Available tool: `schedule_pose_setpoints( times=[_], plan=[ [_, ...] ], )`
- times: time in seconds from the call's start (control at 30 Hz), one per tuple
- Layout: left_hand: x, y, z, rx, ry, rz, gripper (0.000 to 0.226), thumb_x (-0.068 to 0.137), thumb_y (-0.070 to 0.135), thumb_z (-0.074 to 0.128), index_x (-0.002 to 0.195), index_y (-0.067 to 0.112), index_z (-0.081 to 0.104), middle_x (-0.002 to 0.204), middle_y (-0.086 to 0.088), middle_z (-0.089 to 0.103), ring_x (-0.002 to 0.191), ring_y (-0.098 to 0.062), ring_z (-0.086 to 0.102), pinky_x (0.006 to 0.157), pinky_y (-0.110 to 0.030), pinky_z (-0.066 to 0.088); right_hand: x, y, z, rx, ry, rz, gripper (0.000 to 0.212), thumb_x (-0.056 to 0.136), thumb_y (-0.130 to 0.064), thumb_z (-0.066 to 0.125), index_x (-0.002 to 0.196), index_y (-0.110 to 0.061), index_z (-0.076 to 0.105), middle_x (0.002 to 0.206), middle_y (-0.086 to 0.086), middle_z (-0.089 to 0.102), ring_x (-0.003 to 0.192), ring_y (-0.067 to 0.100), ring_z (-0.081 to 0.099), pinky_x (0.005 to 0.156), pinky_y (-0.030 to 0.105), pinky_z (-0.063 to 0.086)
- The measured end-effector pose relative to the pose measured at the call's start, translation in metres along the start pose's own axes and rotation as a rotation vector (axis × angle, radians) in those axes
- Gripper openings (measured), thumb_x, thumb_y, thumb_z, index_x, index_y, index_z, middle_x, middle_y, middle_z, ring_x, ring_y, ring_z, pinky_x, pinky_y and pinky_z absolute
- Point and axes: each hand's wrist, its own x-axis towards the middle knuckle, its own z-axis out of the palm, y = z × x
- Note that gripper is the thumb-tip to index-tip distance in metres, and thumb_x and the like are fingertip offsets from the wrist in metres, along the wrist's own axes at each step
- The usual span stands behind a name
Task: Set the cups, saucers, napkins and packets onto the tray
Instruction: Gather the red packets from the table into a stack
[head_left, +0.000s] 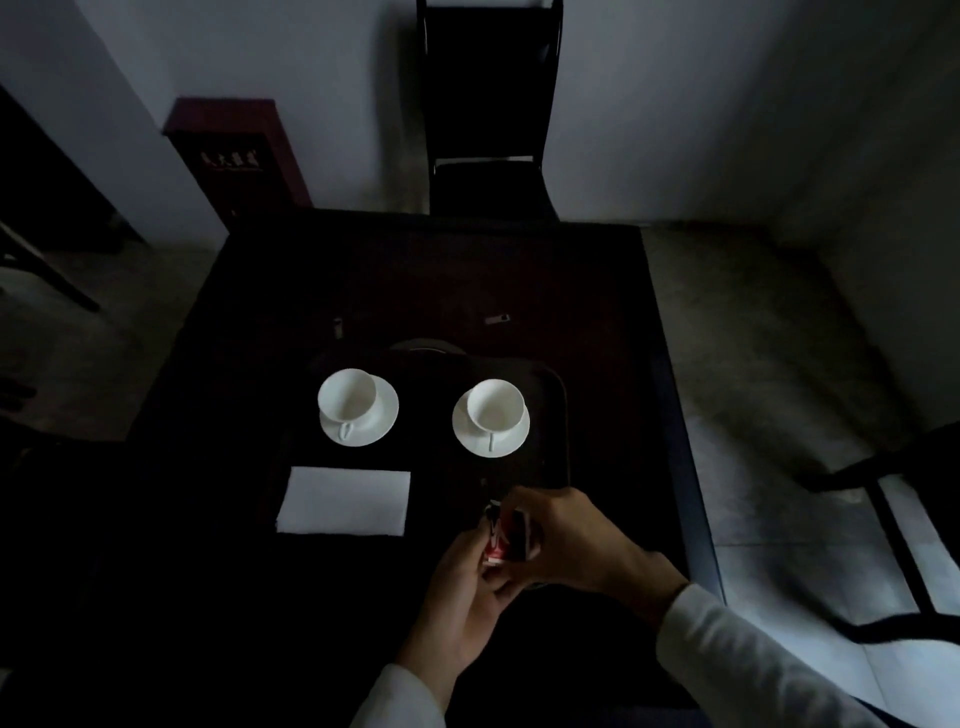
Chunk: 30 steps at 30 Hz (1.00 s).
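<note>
Two white cups stand on white saucers on a dark tray (558, 415): one cup (347, 395) on its saucer (382, 418) at the left, the other cup (495, 406) on its saucer (467, 436) at the right. A white napkin (345, 501) lies flat in front of the left cup. Near the tray's front right corner my left hand (462, 587) and my right hand (566, 540) meet over red and dark packets (497, 538), which both hands grip between their fingers. The dim light hides the tray's left edge.
The tray sits on a dark square table (597, 291). Two small pale objects (497, 318) lie farther back on the table. A black chair (488, 130) stands behind the table, another chair (893, 519) at the right, a dark red stand (234, 150) at the back left.
</note>
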Motion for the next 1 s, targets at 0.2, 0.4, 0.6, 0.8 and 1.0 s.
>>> schedule_pose_setpoints(
  times=[0.2,0.4,0.6,0.8,1.0],
  plan=[
    [0.035,-0.018,-0.009,0.377,0.243,0.020,0.026,0.101,0.026,0.057,0.122,0.015,0.066,0.118,-0.009,0.071,0.107,-0.023,0.065,0.090,-0.038,0.054,0.011,0.049,0.036,-0.104,-0.071,0.115,0.059,0.072,-0.048,0.079,0.117,-0.018,0.056,0.113,0.003,0.066,0.096,0.026,0.068,0.081,0.034,0.056],
    [0.054,-0.017,-0.014,0.944,0.263,0.181,0.026,0.101,0.020,0.055,0.126,0.023,0.061,0.129,-0.003,0.064,0.115,-0.014,0.059,0.105,-0.035,0.047,0.014,0.085,0.065,-0.217,-0.118,0.189,0.068,0.073,-0.047,0.076,0.129,-0.015,0.054,0.122,0.008,0.063,0.114,0.032,0.058,0.093,0.038,0.049],
    [0.066,-0.021,-0.006,1.051,0.234,0.207,0.033,0.101,0.012,0.052,0.134,0.015,0.058,0.130,-0.004,0.063,0.111,-0.012,0.057,0.093,-0.022,0.042,0.012,0.093,0.074,-0.268,-0.101,0.147,0.066,0.068,-0.044,0.077,0.124,-0.013,0.060,0.118,0.009,0.064,0.111,0.034,0.060,0.089,0.041,0.049],
    [0.070,-0.027,-0.004,0.987,0.168,0.221,0.038,0.101,0.018,0.055,0.139,0.022,0.055,0.118,0.008,0.064,0.091,0.010,0.059,0.070,-0.003,0.047,0.014,0.094,0.075,-0.314,-0.178,0.142,0.074,0.074,-0.050,0.077,0.134,-0.015,0.052,0.134,0.006,0.055,0.121,0.029,0.053,0.100,0.039,0.046],
    [0.074,-0.026,-0.006,0.938,0.124,0.221,0.040,0.100,0.019,0.058,0.139,0.021,0.056,0.132,-0.003,0.066,0.104,-0.006,0.065,0.084,-0.013,0.049,0.014,0.091,0.075,-0.334,-0.152,0.151,0.063,0.077,-0.050,0.072,0.128,-0.015,0.058,0.126,0.007,0.060,0.114,0.031,0.057,0.097,0.040,0.048]
  ],
)
